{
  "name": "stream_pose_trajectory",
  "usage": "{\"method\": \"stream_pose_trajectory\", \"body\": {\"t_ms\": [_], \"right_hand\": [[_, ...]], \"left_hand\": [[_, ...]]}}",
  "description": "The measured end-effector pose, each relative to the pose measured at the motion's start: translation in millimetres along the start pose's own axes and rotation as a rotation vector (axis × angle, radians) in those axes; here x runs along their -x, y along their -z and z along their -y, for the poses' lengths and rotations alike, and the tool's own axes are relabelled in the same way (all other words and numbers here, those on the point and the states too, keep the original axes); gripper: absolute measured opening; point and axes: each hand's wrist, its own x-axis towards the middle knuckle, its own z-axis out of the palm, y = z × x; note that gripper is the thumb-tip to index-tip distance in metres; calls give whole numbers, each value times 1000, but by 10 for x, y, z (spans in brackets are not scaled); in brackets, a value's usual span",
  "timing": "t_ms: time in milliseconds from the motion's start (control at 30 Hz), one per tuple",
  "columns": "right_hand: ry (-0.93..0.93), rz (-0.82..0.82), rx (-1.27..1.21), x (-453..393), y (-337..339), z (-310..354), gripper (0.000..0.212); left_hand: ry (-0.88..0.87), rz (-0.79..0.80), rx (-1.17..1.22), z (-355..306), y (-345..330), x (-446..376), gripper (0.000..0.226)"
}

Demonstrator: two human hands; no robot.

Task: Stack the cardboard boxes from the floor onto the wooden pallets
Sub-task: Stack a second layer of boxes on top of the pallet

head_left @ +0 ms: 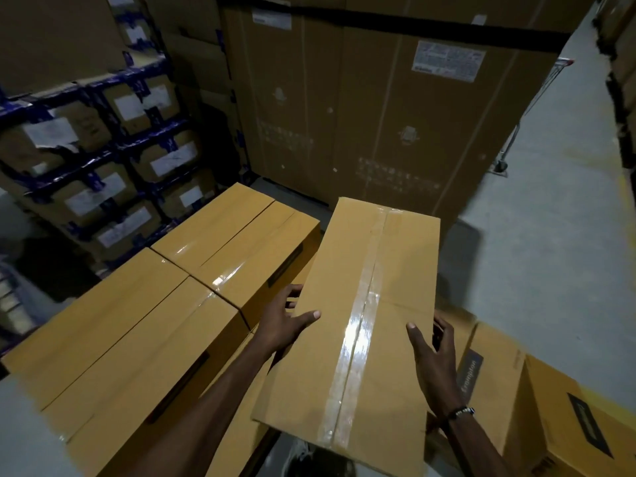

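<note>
Both hands, left hand (280, 321) and right hand (434, 359), grasp taped box (358, 325); side box (495, 383) label reads "Crompton".

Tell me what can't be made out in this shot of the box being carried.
Head view only:
- Wooden pallets: hidden under the stacked boxes.
- Left hand fingers: tucked behind the carried box.
- White label on the tall carton: print blurred and too small.
- Boxes at right: cut off by the frame edge.

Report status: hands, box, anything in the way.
Left hand and right hand grip the taped box by its sides. Box held beside the stacked boxes. Nothing blocking seen.
</note>
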Motion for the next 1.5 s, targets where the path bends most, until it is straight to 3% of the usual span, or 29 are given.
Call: {"method": "stream_pose_trajectory", "body": {"t_ms": [467,767,1000,1167,1500], "right_hand": [[-169,-124,32,-1159,-1528,-418,63],[-174,-133,2,-1573,-2275,-913,54],[-154,-189,18,-1891,-2697,-1632,62],[-179,-200,5,-2074,-2989,-1956,48],[-176,-263,-12,-2310,-3296,-2320,45]], "left_hand": [[63,266,-51,931,497,-2097,57],[47,319,-59,1803,576,-2928,62],[-36,310,-223,2425,514,-3423,68],[-36,311,-333,2895,481,-3798,68],[-168,298,-449,3408,343,-4078,71]]}}
